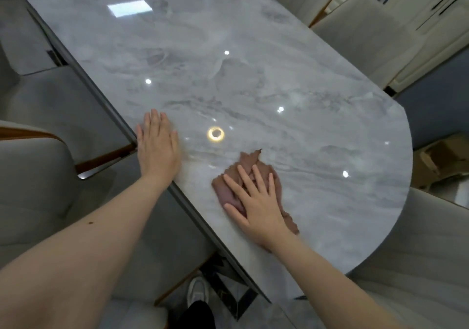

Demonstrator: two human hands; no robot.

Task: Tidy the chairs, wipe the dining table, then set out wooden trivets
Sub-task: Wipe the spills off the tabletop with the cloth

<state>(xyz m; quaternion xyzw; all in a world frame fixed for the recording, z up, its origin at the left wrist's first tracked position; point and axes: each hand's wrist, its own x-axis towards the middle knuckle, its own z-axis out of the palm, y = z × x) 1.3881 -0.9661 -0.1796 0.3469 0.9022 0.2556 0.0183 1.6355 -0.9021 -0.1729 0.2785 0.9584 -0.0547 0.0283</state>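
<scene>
A glossy grey marble dining table (228, 69) with a rounded near end fills the view. My right hand (256, 201) lies flat with spread, straight fingers on a crumpled brown cloth (256, 162), pressing it onto the tabletop near the table's near edge. My left hand (157, 148) rests flat on the table by its left edge, fingers straight and together. Grey upholstered chairs stand around the table: one at the left (30, 184) and one at the lower right (418, 265). No trivets are in view.
More pale chairs (360, 31) stand along the far right side of the table. A cardboard box (441, 161) sits on the floor at the right. My shoe (198, 293) shows on the dark patterned floor below the table edge.
</scene>
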